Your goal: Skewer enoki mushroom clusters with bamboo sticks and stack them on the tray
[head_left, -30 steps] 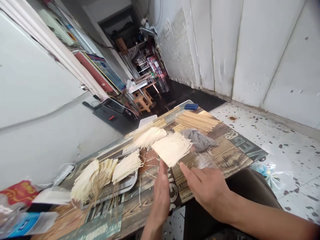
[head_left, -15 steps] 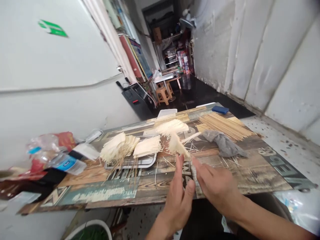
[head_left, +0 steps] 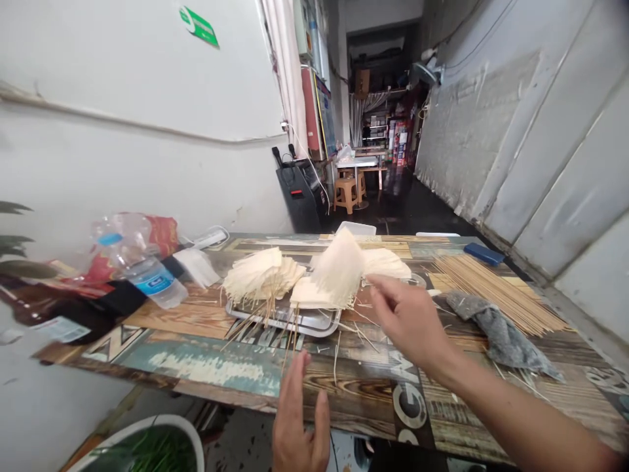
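Bundle moved left — at right fingers

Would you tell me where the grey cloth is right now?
In the head view, the grey cloth lies on the right side of the table, along the near side of the thin wooden sticks and to the right of the right hand.

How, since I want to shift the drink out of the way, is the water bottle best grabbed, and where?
I'd grip the water bottle around its label, from above. It lies slanted, its base toward the table's middle and its blue cap near the red packaging, so the labelled body looks easier to reach. Squeeze lightly: the clear plastic may give.
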Demonstrator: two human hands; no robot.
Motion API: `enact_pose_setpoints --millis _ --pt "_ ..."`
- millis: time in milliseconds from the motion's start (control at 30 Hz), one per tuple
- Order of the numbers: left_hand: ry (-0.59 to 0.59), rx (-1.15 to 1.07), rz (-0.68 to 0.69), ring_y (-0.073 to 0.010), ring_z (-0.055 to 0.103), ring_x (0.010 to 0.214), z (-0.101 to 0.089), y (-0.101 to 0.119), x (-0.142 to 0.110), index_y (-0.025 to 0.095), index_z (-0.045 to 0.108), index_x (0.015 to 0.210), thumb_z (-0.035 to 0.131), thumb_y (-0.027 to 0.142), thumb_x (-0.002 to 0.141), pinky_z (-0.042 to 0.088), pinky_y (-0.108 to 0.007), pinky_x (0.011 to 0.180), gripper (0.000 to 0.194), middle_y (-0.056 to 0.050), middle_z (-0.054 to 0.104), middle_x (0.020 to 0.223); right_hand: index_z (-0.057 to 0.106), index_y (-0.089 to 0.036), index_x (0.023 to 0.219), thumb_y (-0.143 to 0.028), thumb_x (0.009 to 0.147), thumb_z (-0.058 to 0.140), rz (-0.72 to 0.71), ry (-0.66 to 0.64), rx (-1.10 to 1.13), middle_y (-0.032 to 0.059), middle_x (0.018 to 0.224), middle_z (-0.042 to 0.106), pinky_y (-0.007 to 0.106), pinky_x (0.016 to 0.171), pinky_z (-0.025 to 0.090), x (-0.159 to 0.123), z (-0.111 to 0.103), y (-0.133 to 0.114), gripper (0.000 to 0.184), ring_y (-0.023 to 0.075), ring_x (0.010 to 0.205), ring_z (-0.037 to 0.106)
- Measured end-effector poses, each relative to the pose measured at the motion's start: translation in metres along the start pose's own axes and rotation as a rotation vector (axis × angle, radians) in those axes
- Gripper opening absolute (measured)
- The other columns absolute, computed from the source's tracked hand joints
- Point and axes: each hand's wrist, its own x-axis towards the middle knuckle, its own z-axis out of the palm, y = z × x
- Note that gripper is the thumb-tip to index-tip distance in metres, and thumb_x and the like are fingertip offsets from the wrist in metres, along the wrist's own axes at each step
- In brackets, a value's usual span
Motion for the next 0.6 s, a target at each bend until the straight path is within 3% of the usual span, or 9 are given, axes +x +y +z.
enact_pose_setpoints --millis 67,167,233,333,433,500,600 --pt "-0.026 -0.007 0.061 -0.022 0.062 0.109 0.004 -0.011 -0.006 0.02 0.036 0.144 0.049 0.014 0.09 0.054 -0.036 0.09 0.056 -0.013 0.064 0.12 0.071 -0.016 0.102 -0.015 0.083 0.046 0.049 0.021 0.022 0.003 0.076 0.072 0.025 0.059 0.048 0.009 0.003 -0.002 0.031 0.0148 0.061 0.063" --pt "-0.019 0.004 0.183 -0.0216 0.064 0.102 0.009 -0.02 -0.008 0.02 0.049 0.135 0.052 0.01 0.086 0.056 -0.034 0.086 0.05 -0.012 0.067 0.111 0.068 -0.013 0.11 -0.015 0.085 0.045 0.137 -0.086 0.107 -0.0006 0.063 0.067 0.021 0.048 0.044 0.011 0.028 -0.01 0.034 0.0114 0.049 0.057" --pt "0.004 0.011 0.235 -0.0226 0.063 0.104 0.009 -0.022 -0.009 0.019 0.052 0.133 0.054 0.008 0.084 0.055 -0.035 0.087 0.05 -0.012 0.066 0.111 0.066 -0.011 0.113 -0.013 0.087 0.042 0.174 -0.16 0.071 -0.0003 0.066 0.068 0.018 0.05 0.045 0.009 0.058 -0.016 0.035 0.0103 0.053 0.06" --pt "0.021 0.005 0.262 -0.0228 0.063 0.103 0.008 -0.022 -0.01 0.019 0.052 0.134 0.056 0.007 0.082 0.054 -0.036 0.087 0.053 -0.012 0.066 0.111 0.067 -0.006 0.107 -0.006 0.085 0.038 0.201 -0.144 -0.041 0.0063 0.082 0.072 0.021 0.067 0.049 0.003 0.111 -0.022 0.036 0.0144 0.078 0.068" --pt "0.05 -0.013 0.248 -0.0226 0.064 0.101 0.009 -0.02 -0.016 0.022 0.053 0.134 0.055 0.007 0.082 0.054 -0.035 0.085 0.054 -0.01 0.066 0.11 0.068 -0.009 0.097 -0.005 0.083 0.042 0.182 -0.178 -0.103 0.0075 0.081 0.072 0.022 0.066 0.05 -0.001 0.152 -0.024 0.03 0.0167 0.077 0.069" --pt "0.067 -0.024 0.224 -0.0221 0.064 0.101 0.011 -0.017 -0.021 0.025 0.052 0.134 0.054 0.006 0.082 0.054 -0.036 0.086 0.055 -0.009 0.067 0.109 0.068 -0.014 0.088 -0.008 0.082 0.048 0.146 -0.217 -0.13 0.007 0.076 0.072 0.023 0.06 0.05 -0.002 0.166 -0.026 0.021 0.0171 0.071 0.069" --pt "0.057 -0.014 0.229 -0.022 0.064 0.101 0.013 -0.014 -0.025 0.027 0.05 0.136 0.054 0.005 0.083 0.053 -0.036 0.086 0.058 -0.008 0.067 0.11 0.066 -0.017 0.082 -0.014 0.083 0.053 0.083 -0.266 -0.167 0.0063 0.072 0.071 0.024 0.055 0.049 -0.003 0.162 -0.027 0.013 0.0173 0.065 0.067"
